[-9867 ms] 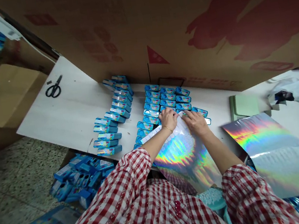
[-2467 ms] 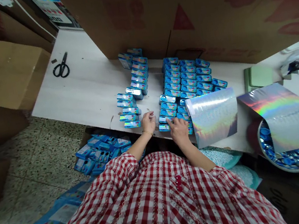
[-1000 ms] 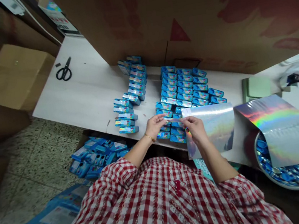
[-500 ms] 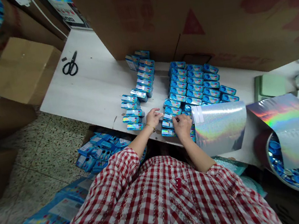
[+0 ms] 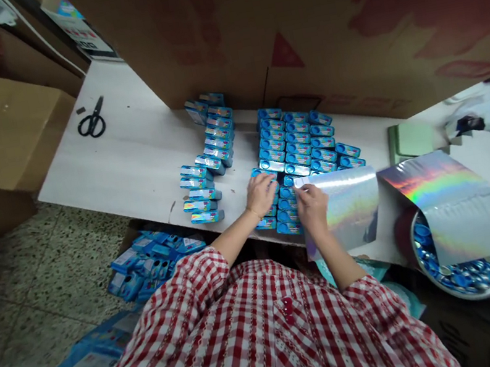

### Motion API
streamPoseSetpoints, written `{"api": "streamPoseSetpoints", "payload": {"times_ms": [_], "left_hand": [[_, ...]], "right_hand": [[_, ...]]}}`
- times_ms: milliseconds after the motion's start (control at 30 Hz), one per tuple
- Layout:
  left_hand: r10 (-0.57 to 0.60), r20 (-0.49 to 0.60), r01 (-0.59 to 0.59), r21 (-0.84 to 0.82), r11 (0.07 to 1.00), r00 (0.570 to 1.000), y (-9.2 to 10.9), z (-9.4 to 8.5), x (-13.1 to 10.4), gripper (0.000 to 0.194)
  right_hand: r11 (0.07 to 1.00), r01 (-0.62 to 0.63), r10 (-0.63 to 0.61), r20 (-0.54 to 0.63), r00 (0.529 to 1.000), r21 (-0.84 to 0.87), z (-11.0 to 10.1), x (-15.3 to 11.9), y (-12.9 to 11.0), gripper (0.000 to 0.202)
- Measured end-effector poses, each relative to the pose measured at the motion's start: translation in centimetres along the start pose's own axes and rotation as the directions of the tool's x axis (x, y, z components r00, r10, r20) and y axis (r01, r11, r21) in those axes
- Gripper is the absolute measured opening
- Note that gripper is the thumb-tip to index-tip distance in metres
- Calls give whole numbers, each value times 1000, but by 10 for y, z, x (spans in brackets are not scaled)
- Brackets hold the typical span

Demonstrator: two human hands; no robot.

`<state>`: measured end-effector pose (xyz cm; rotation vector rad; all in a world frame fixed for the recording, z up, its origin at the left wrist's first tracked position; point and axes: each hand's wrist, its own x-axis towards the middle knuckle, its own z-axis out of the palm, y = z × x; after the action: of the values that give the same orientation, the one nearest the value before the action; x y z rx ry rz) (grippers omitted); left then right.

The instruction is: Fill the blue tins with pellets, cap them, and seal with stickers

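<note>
My left hand (image 5: 262,195) lies over the left column of the larger group of small blue boxes (image 5: 272,155), its fingers stretched out and touching the box tops. Just beside it, my right hand (image 5: 313,206) is closed in a pinch at the left edge of a shiny silver holographic sheet (image 5: 354,203). A bit of white strip shows by those fingertips; what they hold is too small to make out. Further left, a second row of blue boxes (image 5: 218,133) runs down the white table (image 5: 135,145), some with shiny labels on top.
A tall cardboard box (image 5: 220,37) stands along the back. Black scissors (image 5: 92,122) lie at the left. To the right are a green object (image 5: 413,138), another silver sheet (image 5: 460,210) and a metal bowl (image 5: 484,294) of blue pieces. More blue boxes (image 5: 154,258) lie below the front edge.
My right hand has moved from a blue box to the left edge of the silver sheet. My left hand has moved right, from the gap onto the boxes. The view has shifted right.
</note>
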<state>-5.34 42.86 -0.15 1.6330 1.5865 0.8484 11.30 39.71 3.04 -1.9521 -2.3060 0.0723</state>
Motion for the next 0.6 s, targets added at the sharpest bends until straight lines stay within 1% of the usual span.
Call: {"api": "streamPoseSetpoints", "payload": {"times_ms": [33, 67, 100, 133, 200, 233, 300, 367, 500, 567, 600], "left_hand": [[33, 53, -36, 50, 998, 998, 13, 8, 6, 31], [43, 103, -53, 98, 994, 994, 25, 16, 13, 32], [34, 145, -54, 140, 989, 989, 34, 25, 18, 33], [11, 177, -42, 174, 984, 984, 42, 34, 23, 31], [-49, 204, 6, 208, 978, 978, 50, 48, 30, 22], [-77, 198, 34, 209, 977, 977, 52, 54, 32, 19], [-111, 165, 80, 185, 979, 980, 52, 61, 33, 21], [-127, 129, 107, 149, 983, 984, 52, 64, 31, 23], [-144, 84, 134, 115, 984, 986, 52, 67, 28, 20], [-143, 70, 135, 108, 985, 987, 51, 69, 27, 16], [-143, 65, 135, 106, 985, 988, 51, 70, 28, 14]], "right_hand": [[999, -39, 41, -65, 997, 34, -5, 5, 16, 34], [997, -52, 59, -110, 992, 65, -8, 11, 31, 33], [995, -46, 57, -131, 990, 85, -11, 18, 44, 33], [995, -26, 38, -125, 991, 92, -12, 25, 56, 32], [997, 37, -34, -42, 999, 71, -11, 38, 72, 29], [996, 73, -74, 16, 997, 48, -9, 43, 77, 28], [990, 138, -136, 115, 984, -7, -5, 48, 81, 26], [978, 200, -188, 174, 967, -52, -2, 47, 84, 28], [944, 324, -298, 253, 920, -66, -7, 35, 88, 29], [935, 353, -330, 262, 907, -45, -16, 28, 87, 27], [936, 350, -333, 252, 909, -27, -24, 24, 85, 24]]}}
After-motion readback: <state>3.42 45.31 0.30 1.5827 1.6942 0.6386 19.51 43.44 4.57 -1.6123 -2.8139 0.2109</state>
